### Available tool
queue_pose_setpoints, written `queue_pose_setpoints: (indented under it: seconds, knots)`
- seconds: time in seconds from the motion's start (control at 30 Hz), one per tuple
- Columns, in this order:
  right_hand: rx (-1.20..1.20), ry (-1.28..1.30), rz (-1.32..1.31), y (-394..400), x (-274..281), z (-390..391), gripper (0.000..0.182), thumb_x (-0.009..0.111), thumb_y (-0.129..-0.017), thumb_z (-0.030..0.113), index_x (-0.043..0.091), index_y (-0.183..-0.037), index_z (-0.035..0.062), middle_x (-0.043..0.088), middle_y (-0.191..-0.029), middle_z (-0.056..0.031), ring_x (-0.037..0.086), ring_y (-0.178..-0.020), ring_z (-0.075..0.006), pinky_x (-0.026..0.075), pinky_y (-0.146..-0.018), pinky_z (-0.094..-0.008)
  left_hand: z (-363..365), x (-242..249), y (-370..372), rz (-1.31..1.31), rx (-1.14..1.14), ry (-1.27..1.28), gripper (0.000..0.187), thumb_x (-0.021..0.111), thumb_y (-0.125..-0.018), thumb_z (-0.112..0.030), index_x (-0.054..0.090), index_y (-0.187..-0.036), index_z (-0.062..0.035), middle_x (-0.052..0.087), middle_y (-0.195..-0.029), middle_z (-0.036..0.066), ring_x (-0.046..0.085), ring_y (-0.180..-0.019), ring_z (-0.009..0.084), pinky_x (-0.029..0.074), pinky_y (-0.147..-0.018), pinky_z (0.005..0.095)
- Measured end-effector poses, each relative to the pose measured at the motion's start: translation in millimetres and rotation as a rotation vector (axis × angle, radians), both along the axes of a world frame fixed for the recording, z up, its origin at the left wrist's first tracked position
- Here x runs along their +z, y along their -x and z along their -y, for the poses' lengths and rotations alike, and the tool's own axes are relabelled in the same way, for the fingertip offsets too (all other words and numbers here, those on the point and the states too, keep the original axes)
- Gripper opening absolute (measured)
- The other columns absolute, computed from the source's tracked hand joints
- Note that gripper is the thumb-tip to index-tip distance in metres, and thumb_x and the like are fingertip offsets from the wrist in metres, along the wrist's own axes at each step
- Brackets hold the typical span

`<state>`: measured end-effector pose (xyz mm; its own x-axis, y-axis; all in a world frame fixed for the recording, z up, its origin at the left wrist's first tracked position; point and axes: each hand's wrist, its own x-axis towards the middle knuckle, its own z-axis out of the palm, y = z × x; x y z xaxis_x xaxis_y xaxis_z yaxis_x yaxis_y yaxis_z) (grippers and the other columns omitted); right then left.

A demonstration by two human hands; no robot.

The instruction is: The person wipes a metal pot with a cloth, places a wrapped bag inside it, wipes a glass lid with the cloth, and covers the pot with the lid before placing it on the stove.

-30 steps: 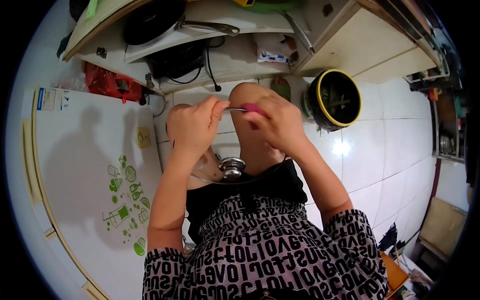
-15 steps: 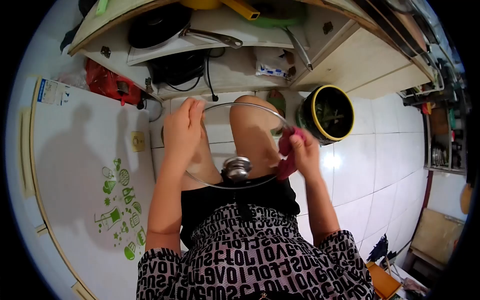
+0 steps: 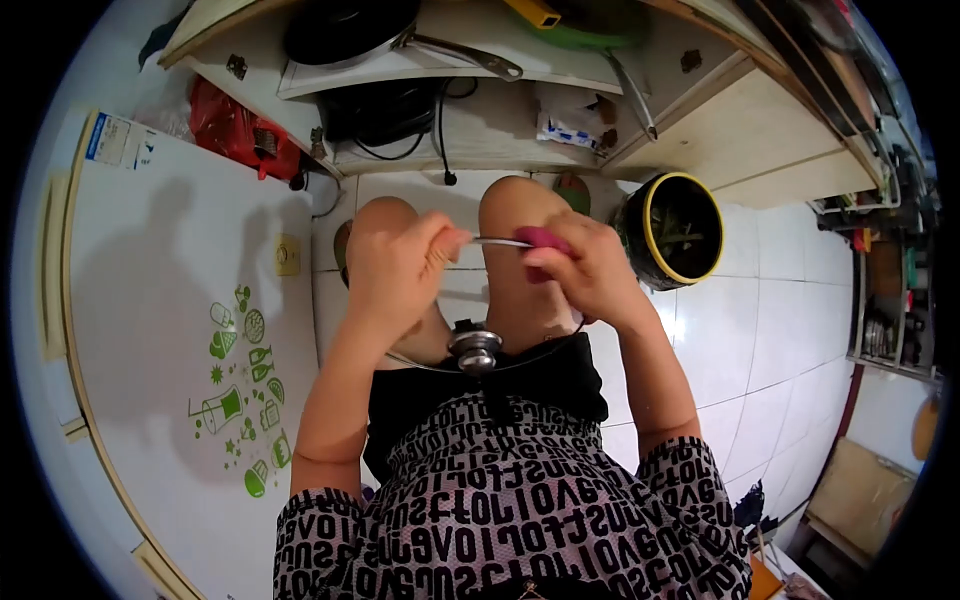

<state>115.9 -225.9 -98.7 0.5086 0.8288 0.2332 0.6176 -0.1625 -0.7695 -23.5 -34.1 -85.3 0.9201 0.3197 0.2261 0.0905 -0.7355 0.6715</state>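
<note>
A glass pot lid (image 3: 476,350) with a metal rim and a silver knob is held above my thighs, its knob side toward my body. My left hand (image 3: 400,270) is closed around the lid's far rim on the left. A dark pink cloth (image 3: 544,243) is pinched over the same rim by my right hand (image 3: 598,268), close beside the left one. The lid's lower edge rests near my black shorts (image 3: 490,385). Part of the rim is hidden behind my hands.
An open cabinet ahead holds a black frying pan (image 3: 345,35), a green pan (image 3: 590,25) and a black cord (image 3: 440,150). A black bin with a yellow rim (image 3: 650,240) stands right. A white refrigerator or cabinet door (image 3: 140,330) is on the left.
My right hand and the cloth have moved left along the rim, nearer my left hand. The lid has tilted so that it shows more edge-on. The view has shifted slightly.
</note>
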Motion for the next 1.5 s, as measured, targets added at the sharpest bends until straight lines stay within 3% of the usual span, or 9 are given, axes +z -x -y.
queue_pose_setpoints:
  seconds: [0.13, 0.27, 0.67, 0.8, 1.0, 1.17, 1.3, 1.37, 1.5]
  knots:
    - [-0.212, 0.084, -0.551, 25.3, -92.1, 74.6, 0.028, 0.066, -0.093, 0.029, 0.064, -0.09, 0.0008, 0.062, -0.073, -0.0061, 0.06, -0.073, -0.0143, 0.048, -0.068, -0.0301, -22.0, -29.1, -8.8, 0.048, 0.071, 0.012, 0.025, 0.057, -0.096, -0.025, 0.063, -0.083, -0.0039, 0.059, -0.062, 0.011, 0.055, -0.05, 0.0303, 0.044, -0.051, 0.0341]
    - [-0.304, 0.027, -0.631, 49.6, -89.2, 88.9, 0.031, 0.065, -0.093, 0.031, 0.061, -0.086, 0.0008, 0.062, -0.073, -0.0088, 0.058, -0.069, -0.0167, 0.048, -0.066, -0.0315, -18.7, -38.4, -24.8, 0.041, 0.118, -0.044, 0.028, 0.057, -0.095, -0.03, 0.064, -0.081, -0.007, 0.06, -0.061, 0.009, 0.058, -0.054, 0.0305, 0.045, -0.053, 0.0388]
    - [-0.245, 0.063, 0.395, 3.7, -22.7, -30.8, 0.028, 0.068, -0.084, 0.031, 0.065, -0.089, 0.0039, 0.066, -0.082, -0.0121, 0.064, -0.082, -0.0346, 0.05, -0.068, -0.0439, -10.8, -39.2, -31.3, -0.101, 0.109, -0.187, 0.033, 0.054, -0.097, -0.031, 0.064, -0.079, -0.0063, 0.061, -0.062, 0.009, 0.06, -0.059, 0.0325, 0.045, -0.056, 0.0396]
    - [-0.428, 0.305, -0.341, 23.4, -90.9, 36.1, 0.033, 0.06, -0.093, 0.037, 0.067, -0.095, 0.004, 0.067, -0.077, -0.0173, 0.065, -0.073, -0.0371, 0.05, -0.066, -0.0447, -26.0, -50.9, -27.4, -0.147, 0.17, -0.009, 0.036, 0.053, -0.098, -0.033, 0.063, -0.076, -0.0055, 0.062, -0.063, 0.009, 0.061, -0.061, 0.0309, 0.046, -0.057, 0.0381]
    - [-0.646, 0.435, -0.286, 56.7, -73.2, 81.9, 0.031, 0.061, -0.094, 0.033, 0.069, -0.101, 0.0034, 0.069, -0.071, -0.0153, 0.069, -0.065, -0.0272, 0.052, -0.059, -0.0358, -17.7, -52.5, -45.7, -0.22, 0.157, 0.026, 0.043, 0.05, -0.099, -0.041, 0.065, -0.079, -0.0064, 0.063, -0.065, 0.011, 0.062, -0.061, 0.0307, 0.047, -0.059, 0.0372]
    - [-0.805, -0.155, -0.763, 36.4, -41.8, 92.1, 0.036, 0.051, -0.102, 0.033, 0.061, -0.114, 0.0013, 0.069, -0.079, -0.0082, 0.065, -0.062, -0.0121, 0.051, -0.054, -0.0249, -41.9, -90.4, -36.1, -0.412, 0.214, 0.004, 0.048, 0.045, -0.098, -0.046, 0.067, -0.081, -0.0072, 0.065, -0.071, 0.012, 0.063, -0.066, 0.0312, 0.047, -0.065, 0.0411]
    - [-0.201, -0.357, -0.631, 49.0, -30.3, 34.9, 0.045, 0.046, -0.102, 0.041, 0.055, -0.122, 0.0022, 0.064, -0.11, -0.0117, 0.064, -0.086, -0.0194, 0.052, -0.073, -0.0317, -32.7, -58.0, -39.6, -0.531, 0.219, 0.167, 0.048, 0.044, -0.097, -0.047, 0.07, -0.085, -0.0085, 0.068, -0.081, 0.016, 0.064, -0.078, 0.0359, 0.049, -0.073, 0.0449]
    - [-0.004, -0.149, 0.017, 57.0, -8.5, -20.9, 0.041, 0.065, -0.086, 0.032, 0.06, -0.118, 0.0071, 0.059, -0.118, -0.0136, 0.052, -0.117, -0.0321, 0.039, -0.097, -0.044, -37.6, -65.5, -40.9, -0.47, 0.201, 0.167, 0.049, 0.044, -0.097, -0.048, 0.07, -0.084, -0.0086, 0.068, -0.082, 0.017, 0.063, -0.08, 0.0372, 0.048, -0.074, 0.0454]
    - [0.069, -0.005, 0.342, 56.3, -57.1, -49.0, 0.03, 0.07, -0.081, 0.024, 0.067, -0.109, 0.0122, 0.061, -0.121, -0.0046, 0.052, -0.123, -0.0254, 0.036, -0.098, -0.047, -67.8, -122.8, -24.1, -0.426, 0.181, 0.246, 0.046, 0.048, -0.096, -0.044, 0.069, -0.089, -0.0036, 0.067, -0.084, 0.019, 0.063, -0.08, 0.0396, 0.048, -0.074, 0.0449]
